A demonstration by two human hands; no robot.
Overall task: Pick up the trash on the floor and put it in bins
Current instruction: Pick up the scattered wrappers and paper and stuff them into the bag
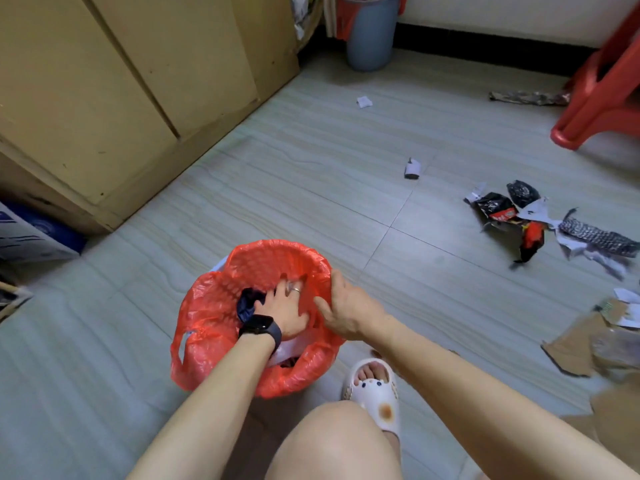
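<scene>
The left hand (287,306), fingers spread flat, presses a dark wad of trash (247,303) down inside the red bin bag (207,306), while the right hand (343,313) pinches the bag's rim. Torn wrappers (498,209) and cardboard scraps (571,344) lie on the tiled floor (311,168) well off to the right.

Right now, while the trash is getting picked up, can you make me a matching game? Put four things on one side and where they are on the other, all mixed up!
Things:
1. red bag
2. blue-grey bin
3. red stool
4. black watch

Places:
A. worn just behind the left hand
B. far off by the wall, beside the cabinet
C. at the right edge, next to a silver wrapper
D. right in front, its rim held by the right hand

Pairs: 1-D, 2-B, 3-C, 4-A.
</scene>
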